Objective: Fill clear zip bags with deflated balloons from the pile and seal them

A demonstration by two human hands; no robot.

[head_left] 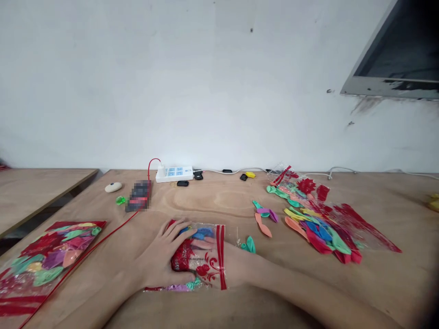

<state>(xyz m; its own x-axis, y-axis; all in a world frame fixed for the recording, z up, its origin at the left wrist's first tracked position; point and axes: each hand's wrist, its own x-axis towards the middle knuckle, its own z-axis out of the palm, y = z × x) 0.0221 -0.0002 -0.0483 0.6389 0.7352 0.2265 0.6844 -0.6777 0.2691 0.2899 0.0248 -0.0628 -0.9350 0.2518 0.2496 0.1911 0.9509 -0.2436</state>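
A clear plastic bag with red print (221, 269) lies near the front edge of the table. Across its left part rests my left hand (161, 256), fingers spread, thumb near the lower edge. My right hand (206, 245) has reached in through the bag's right end and shows through the film, its fingers closed by some blue balloons (202, 233). Red print hides part of that hand. Purple and green balloons (181, 287) show along the bag's lower edge. A green balloon (250, 245) lies just beyond my right wrist.
Another balloon-filled bag (51, 256) lies at left, beside a red cable (103, 239). Loose balloons (318, 233) and an opened bag (363, 224) spread at right. A white power strip (174, 173), blurred dark device (139, 196) and white oval object (113, 187) stand further back.
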